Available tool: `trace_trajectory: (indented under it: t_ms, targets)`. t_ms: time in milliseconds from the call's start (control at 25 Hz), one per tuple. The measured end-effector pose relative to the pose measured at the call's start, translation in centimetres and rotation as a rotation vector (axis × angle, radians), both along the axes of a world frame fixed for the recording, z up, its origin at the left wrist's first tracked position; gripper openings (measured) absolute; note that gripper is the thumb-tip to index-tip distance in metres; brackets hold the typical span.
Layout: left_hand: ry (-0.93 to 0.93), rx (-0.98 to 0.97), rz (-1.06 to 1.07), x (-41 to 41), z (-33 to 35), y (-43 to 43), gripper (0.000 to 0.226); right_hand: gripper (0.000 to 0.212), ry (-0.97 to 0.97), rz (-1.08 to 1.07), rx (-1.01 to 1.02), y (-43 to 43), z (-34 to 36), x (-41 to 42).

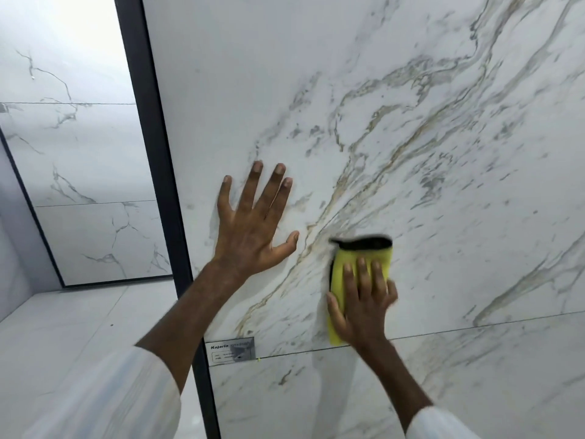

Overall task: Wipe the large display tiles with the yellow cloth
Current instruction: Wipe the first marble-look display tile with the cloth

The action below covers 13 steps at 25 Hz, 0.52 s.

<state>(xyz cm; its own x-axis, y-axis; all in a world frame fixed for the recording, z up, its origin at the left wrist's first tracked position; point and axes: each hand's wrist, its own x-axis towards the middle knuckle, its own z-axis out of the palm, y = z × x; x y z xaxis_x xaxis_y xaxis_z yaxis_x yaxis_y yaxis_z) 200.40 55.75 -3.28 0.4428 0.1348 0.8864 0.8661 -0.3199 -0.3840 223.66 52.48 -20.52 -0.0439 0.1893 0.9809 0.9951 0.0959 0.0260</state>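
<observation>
A large white marble-look display tile [411, 122] with grey and gold veins fills most of the view, standing upright. My left hand [253, 226] lies flat against it, fingers spread and straight. Lower right of that, my right hand [364, 302] presses a folded yellow cloth [345, 274] with a black edge flat onto the tile, fingers straight on top of it. The cloth and right hand look motion-blurred. A horizontal joint runs just below the cloth, with another tile [411, 391] under it.
A black frame strip [164, 185] borders the tile's left edge. A small label sticker [232, 350] sits at the tile's lower left corner. Further left, another framed marble panel [85, 185] stands behind a pale tiled floor [63, 327].
</observation>
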Motion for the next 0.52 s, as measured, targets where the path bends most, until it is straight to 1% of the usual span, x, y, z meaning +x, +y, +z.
trace_trajectory:
  t_ms: [80,120,160,240,320,400,440,480,520]
  targets:
    - [-0.030,-0.019,-0.050,-0.2,0.2,-0.6,0.085,0.068,-0.063,-0.034,-0.084,-0.9,-5.3,1.0]
    - [-0.049,-0.032,-0.095,-0.3,0.6,-1.2,0.081,0.071,-0.092,-0.024,-0.094,-1.0,-5.8,1.4]
    - [-0.070,-0.024,-0.143,-0.3,1.6,-1.5,0.077,0.075,-0.111,-0.014,-0.081,-0.8,-4.6,1.6]
    - [-0.122,0.017,-0.163,-0.3,5.3,-1.8,0.073,0.077,-0.090,0.003,-0.015,0.1,1.7,1.6]
    - [-0.130,0.047,-0.094,-0.3,9.1,-1.4,0.075,0.073,-0.049,0.049,0.087,0.7,12.0,1.1]
    - [-0.102,0.059,-0.001,0.3,10.9,-0.6,0.077,0.071,-0.028,0.048,0.129,0.9,22.3,1.1]
    - [-0.083,0.055,0.020,0.5,10.8,-0.3,0.077,0.070,-0.019,0.037,0.138,0.8,25.9,1.2]
    - [-0.075,0.052,0.025,0.5,10.5,0.0,0.076,0.070,-0.014,0.030,0.139,0.6,27.8,1.3]
    - [-0.077,0.050,0.015,0.4,10.2,0.2,0.076,0.070,-0.012,0.020,0.143,0.6,27.9,1.4]
